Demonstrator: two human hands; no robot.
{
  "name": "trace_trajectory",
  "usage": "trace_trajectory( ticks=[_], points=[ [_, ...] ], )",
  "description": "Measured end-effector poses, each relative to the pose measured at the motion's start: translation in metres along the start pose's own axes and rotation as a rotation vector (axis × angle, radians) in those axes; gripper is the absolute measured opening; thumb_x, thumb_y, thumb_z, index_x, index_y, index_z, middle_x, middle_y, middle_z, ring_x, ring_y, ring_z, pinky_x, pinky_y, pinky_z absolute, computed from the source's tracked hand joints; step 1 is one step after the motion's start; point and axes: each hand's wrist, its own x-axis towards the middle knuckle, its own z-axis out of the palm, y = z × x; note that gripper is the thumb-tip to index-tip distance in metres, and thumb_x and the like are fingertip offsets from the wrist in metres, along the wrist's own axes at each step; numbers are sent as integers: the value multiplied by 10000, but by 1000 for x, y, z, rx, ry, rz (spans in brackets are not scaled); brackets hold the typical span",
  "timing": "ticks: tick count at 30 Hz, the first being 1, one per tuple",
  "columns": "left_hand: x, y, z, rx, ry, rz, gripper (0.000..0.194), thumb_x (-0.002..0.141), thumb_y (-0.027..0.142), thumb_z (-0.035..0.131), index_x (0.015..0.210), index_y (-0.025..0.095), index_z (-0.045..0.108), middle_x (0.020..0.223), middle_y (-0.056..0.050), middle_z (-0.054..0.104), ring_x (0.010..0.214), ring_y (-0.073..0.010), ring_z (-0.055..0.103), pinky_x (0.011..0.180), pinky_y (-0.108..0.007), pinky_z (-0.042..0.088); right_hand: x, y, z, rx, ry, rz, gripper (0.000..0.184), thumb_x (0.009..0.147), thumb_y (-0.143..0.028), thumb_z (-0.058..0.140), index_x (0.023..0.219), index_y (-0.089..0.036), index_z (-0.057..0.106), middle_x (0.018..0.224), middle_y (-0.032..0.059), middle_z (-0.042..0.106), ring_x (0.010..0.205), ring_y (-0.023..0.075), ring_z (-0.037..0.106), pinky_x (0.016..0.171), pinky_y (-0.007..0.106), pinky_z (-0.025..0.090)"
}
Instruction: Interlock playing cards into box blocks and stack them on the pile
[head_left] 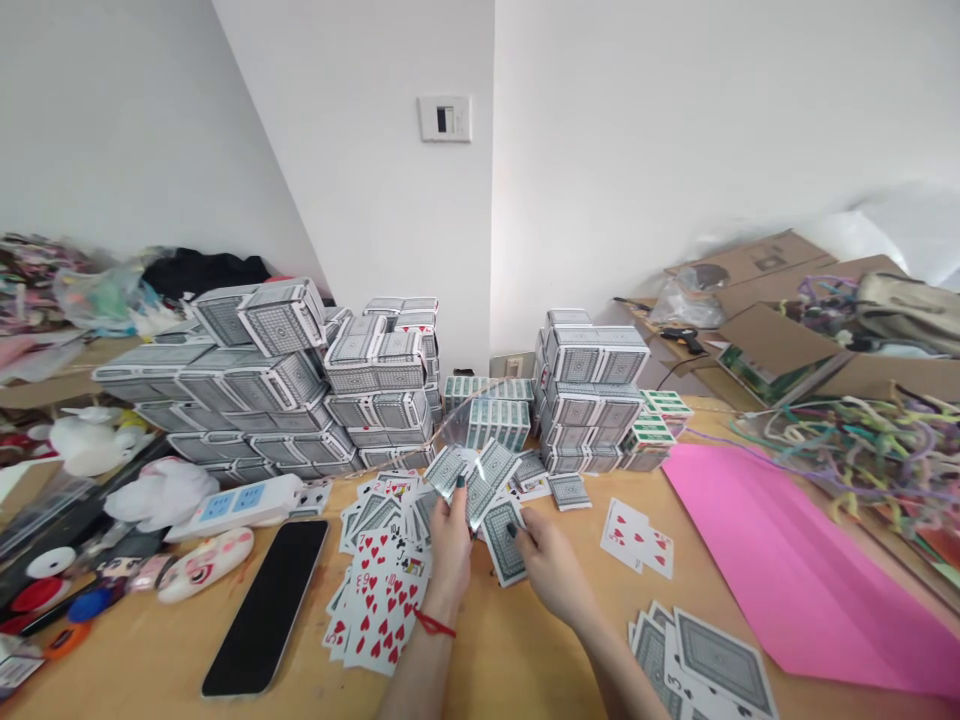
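My left hand (452, 535), with a red string bracelet at the wrist, grips a few playing cards (493, 476), their grey patterned backs facing me. My right hand (551, 562) pinches one playing card (504, 543) by its right edge, its back also up, just below the others. Whether that card still touches those in my left hand I cannot tell. Loose playing cards (386, 610), many of them hearts face up, lie spread beside my left forearm. Two face-up heart cards (636, 538) rest right of my right hand. Nearer me lies another loose group (721, 660).
Tall stacks of wrapped card decks rise at left (262, 380) and right (592, 390), with green card boxes (499, 420) between. A black phone (266, 608), a white power strip (240, 508), and plush toys lie left. Pink paper (795, 580), pipe cleaners (877, 455) and cardboard boxes (802, 350) are right.
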Motion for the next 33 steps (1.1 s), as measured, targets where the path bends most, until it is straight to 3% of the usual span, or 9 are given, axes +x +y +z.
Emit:
trace_trajectory(
  ticks=[3,5,8,10,14,18,25,33],
  points=[
    [1,-4,-2,52,4,25,266,661,413,600,737,158,591,593,4,581,576,-141,536,572,-265,418,-2,-2,6,17,-37,36,114,764,-214,337,682,-203,416,640,10,549,611,170,573,557,256,414],
    [2,-7,-4,74,6,54,268,664,412,598,744,155,598,603,1,586,602,-148,541,598,-272,418,-3,-2,10,128,-134,105,109,783,-233,304,701,-214,373,556,-22,506,475,156,556,455,243,399],
    [4,-10,-6,89,5,94,259,672,406,593,739,155,600,625,-7,599,636,-159,550,624,-282,419,-3,0,14,259,-251,181,113,809,-256,257,723,-228,326,427,-63,434,338,150,501,347,217,344],
    [5,-10,-6,96,3,121,240,675,391,596,741,160,605,664,-20,618,693,-176,564,657,-291,422,-2,2,13,244,-256,183,134,811,-261,267,691,-229,316,382,-78,382,296,134,453,324,202,294],
    [7,-9,-5,103,-11,170,199,663,348,618,756,172,614,740,-41,644,839,-216,572,737,-308,416,2,11,10,196,-183,94,173,769,-239,365,600,-208,342,449,-71,343,359,82,385,381,191,275],
    [7,-8,-5,83,-34,185,174,661,323,626,751,174,612,767,-47,652,886,-230,565,773,-319,406,6,21,11,254,-236,101,148,745,-245,386,605,-205,357,475,-66,329,397,85,358,402,202,284],
    [4,-8,-4,157,-65,193,182,682,325,612,781,174,593,834,-49,650,872,-218,565,793,-320,392,8,26,7,192,-244,85,155,719,-224,402,583,-201,333,496,-63,289,451,77,282,425,200,221],
    [0,-6,-3,267,-80,197,225,699,374,583,782,166,560,780,-42,628,793,-193,562,715,-293,404,7,23,-1,83,-269,49,172,705,-177,383,560,-198,294,515,-59,297,484,81,297,471,208,239]
  ],
)
